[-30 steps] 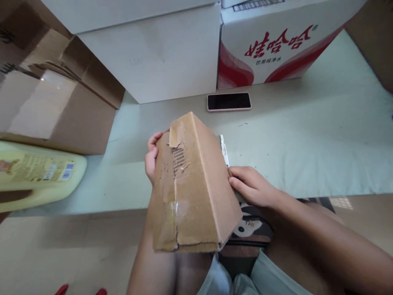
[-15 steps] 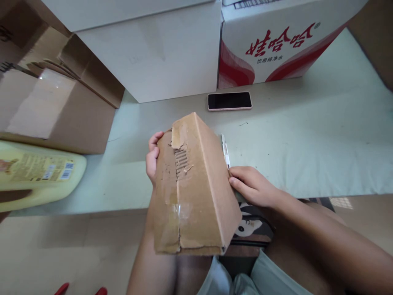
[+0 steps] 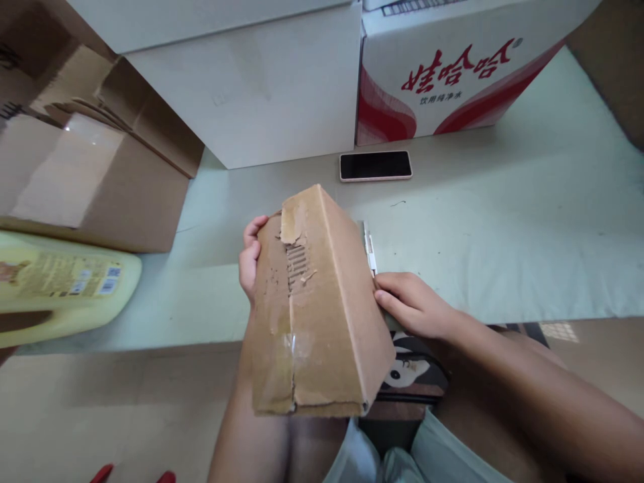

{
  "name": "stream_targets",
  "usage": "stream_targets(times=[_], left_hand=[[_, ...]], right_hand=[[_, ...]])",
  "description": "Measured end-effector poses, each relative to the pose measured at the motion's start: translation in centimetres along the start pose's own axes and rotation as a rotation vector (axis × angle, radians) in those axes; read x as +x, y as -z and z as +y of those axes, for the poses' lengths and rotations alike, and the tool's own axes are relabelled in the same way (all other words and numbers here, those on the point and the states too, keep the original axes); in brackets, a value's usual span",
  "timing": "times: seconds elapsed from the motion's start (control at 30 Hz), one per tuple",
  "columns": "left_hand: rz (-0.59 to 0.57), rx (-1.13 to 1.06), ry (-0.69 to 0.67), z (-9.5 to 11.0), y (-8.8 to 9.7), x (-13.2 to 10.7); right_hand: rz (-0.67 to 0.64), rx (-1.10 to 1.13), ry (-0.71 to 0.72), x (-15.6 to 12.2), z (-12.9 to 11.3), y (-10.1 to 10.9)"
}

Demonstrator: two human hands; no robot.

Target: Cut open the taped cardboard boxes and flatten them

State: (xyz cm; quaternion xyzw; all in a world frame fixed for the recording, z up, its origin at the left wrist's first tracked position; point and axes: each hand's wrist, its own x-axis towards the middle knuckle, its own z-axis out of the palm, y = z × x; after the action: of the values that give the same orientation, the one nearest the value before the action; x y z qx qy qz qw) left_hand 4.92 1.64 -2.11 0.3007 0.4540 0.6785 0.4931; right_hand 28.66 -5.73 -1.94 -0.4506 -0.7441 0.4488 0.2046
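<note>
I hold a worn brown cardboard box (image 3: 316, 308) up in front of me, its taped seam torn and its paper peeled in patches. My left hand (image 3: 248, 255) grips the box's left side, fingers curled round its edge. On the right side my right hand (image 3: 410, 305) presses against the box, fingers close together. A thin white object (image 3: 369, 245) sticks out behind the box beside the right hand; I cannot tell whether the hand holds it.
A pale green table (image 3: 503, 221) carries a dark phone (image 3: 376, 166), a large white box (image 3: 251, 74), a red-and-white printed carton (image 3: 453, 67), and brown cardboard boxes (image 3: 90, 168) at the left. A yellow jug (image 3: 60, 285) lies at the left edge.
The box has tilted and shifted very slightly. Both hands stay where they were.
</note>
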Motion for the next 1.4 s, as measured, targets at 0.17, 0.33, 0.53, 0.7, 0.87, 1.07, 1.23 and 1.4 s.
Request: stream_targets(times=[0.17, 0.33, 0.53, 0.7, 0.87, 1.07, 1.23, 1.4], left_hand=[[0.003, 0.002, 0.005, 0.17, -0.28, -0.19], [-0.002, 0.019, 0.006, 0.39, -0.45, -0.24], [-0.013, 0.046, -0.018, 0.29, -0.35, -0.12], [-0.029, 0.061, -0.018, 0.28, -0.28, -0.1], [-0.002, 0.028, -0.007, 0.27, -0.33, -0.13], [-0.034, 0.05, -0.013, 0.01, -0.04, -0.01], [-0.037, 0.06, -0.032, 0.13, -0.05, -0.07], [-0.016, 0.061, -0.011, 0.66, -0.4, -0.3]], right_hand=[[0.006, 0.0, 0.001, -0.07, 0.16, -0.07], [0.011, -0.004, 0.02, -0.01, 0.17, -0.08], [0.013, -0.011, 0.009, -0.01, 0.01, -0.03], [0.011, -0.002, 0.007, -0.04, 0.02, -0.04], [0.006, -0.003, 0.0, -0.05, 0.01, -0.04], [0.008, -0.005, 0.01, -0.02, 0.09, -0.04], [0.015, -0.012, 0.026, -0.03, 0.14, -0.04], [0.013, -0.02, 0.02, -0.02, 0.14, -0.11]])
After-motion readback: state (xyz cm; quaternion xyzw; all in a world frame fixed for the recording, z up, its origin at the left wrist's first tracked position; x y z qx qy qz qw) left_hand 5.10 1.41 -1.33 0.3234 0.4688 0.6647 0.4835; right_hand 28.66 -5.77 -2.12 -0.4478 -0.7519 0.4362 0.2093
